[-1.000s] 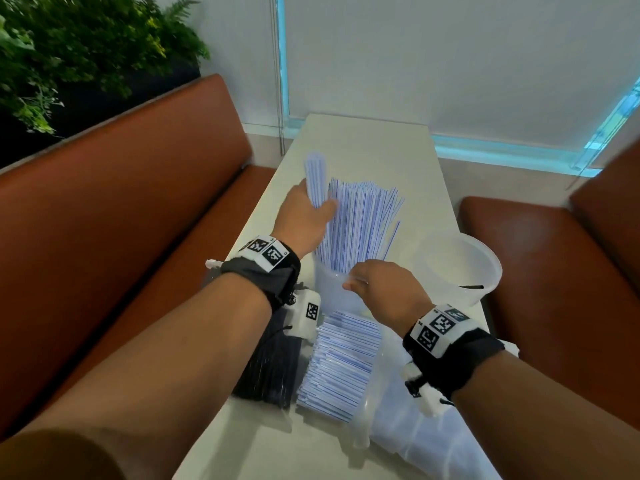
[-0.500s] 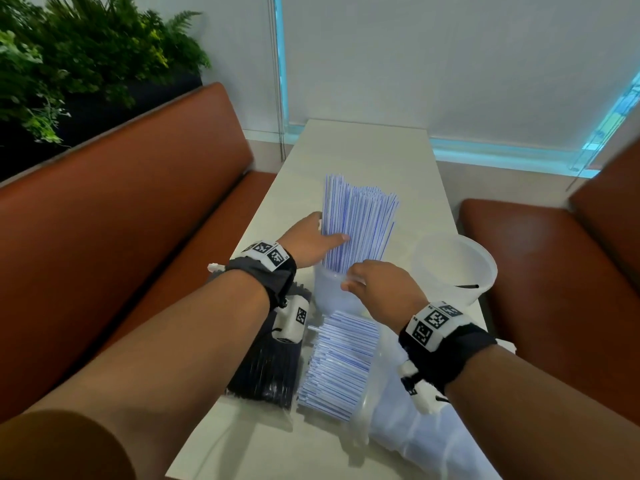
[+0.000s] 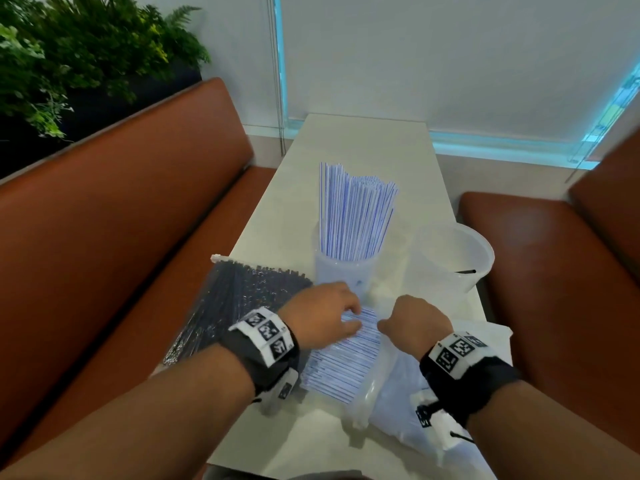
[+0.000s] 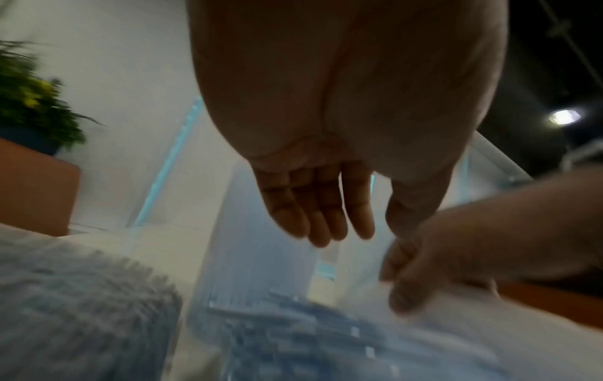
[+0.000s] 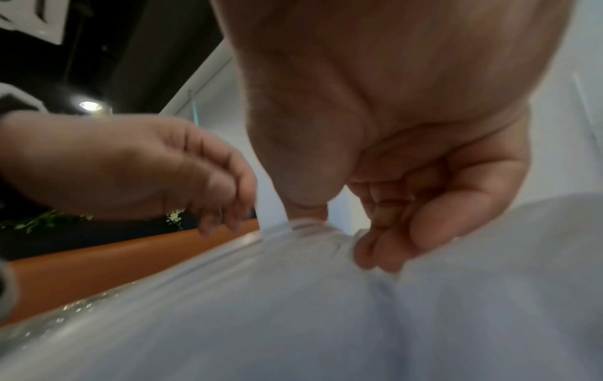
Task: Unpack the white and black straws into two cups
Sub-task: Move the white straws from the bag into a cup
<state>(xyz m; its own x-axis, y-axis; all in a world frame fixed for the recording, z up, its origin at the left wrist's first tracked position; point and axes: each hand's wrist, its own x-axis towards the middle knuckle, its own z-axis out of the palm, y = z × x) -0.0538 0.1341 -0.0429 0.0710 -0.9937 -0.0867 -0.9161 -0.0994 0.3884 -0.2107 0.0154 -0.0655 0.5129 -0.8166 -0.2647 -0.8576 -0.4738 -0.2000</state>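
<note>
A clear cup (image 3: 343,275) in the middle of the table holds a standing bundle of white, blue-striped straws (image 3: 356,213). More white straws (image 3: 341,365) lie flat in front of it, half inside a clear plastic bag (image 3: 391,393). My left hand (image 3: 349,320) hovers over their far ends with fingers (image 4: 313,216) straight and nothing in them; contact is unclear. My right hand (image 3: 388,323) pinches the bag's edge (image 5: 306,229) between thumb and fingers. A sealed pack of black straws (image 3: 239,299) lies to the left. A second cup (image 3: 450,251) on the right holds one black straw (image 3: 465,271).
The narrow white table (image 3: 363,140) runs away from me between two orange-brown benches, left (image 3: 121,220) and right (image 3: 536,254). Green plants (image 3: 69,57) stand behind the left bench. A window blind closes the far end.
My left hand let go of the straws standing in the cup and dropped to the flat pile. My right hand left the cup's rim and took the bag's edge. The camera tilted down.
</note>
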